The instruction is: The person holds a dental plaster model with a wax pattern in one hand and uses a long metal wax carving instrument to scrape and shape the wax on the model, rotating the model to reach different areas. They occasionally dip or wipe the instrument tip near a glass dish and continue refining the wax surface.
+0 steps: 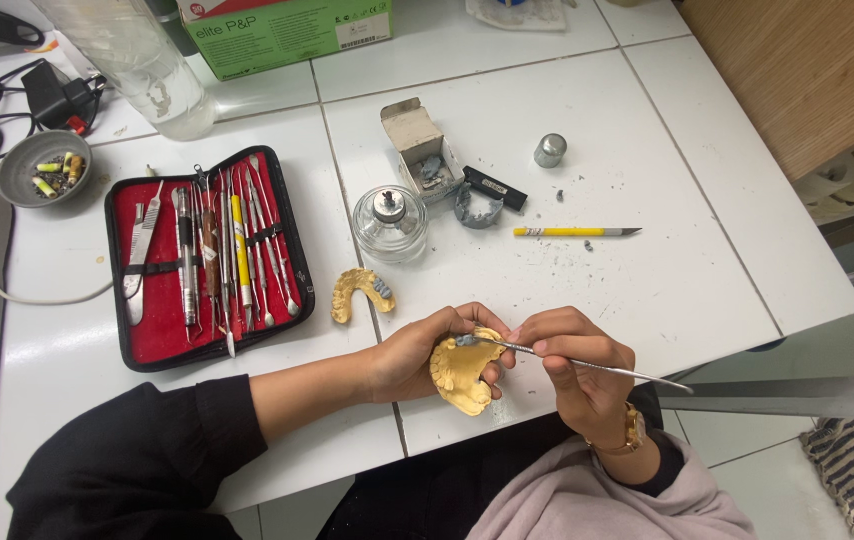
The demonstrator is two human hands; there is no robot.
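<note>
Yellow dental cast sat cupped in the left hand, held just above the near edge of the white tiled table, with fingers curled closed around it. Beyond it lay the open red instrument case, a glass spirit lamp and a second yellow cast. The right hand was pinched shut on a thin metal wax tool, its tip touching the grey wax on the held cast.
</note>
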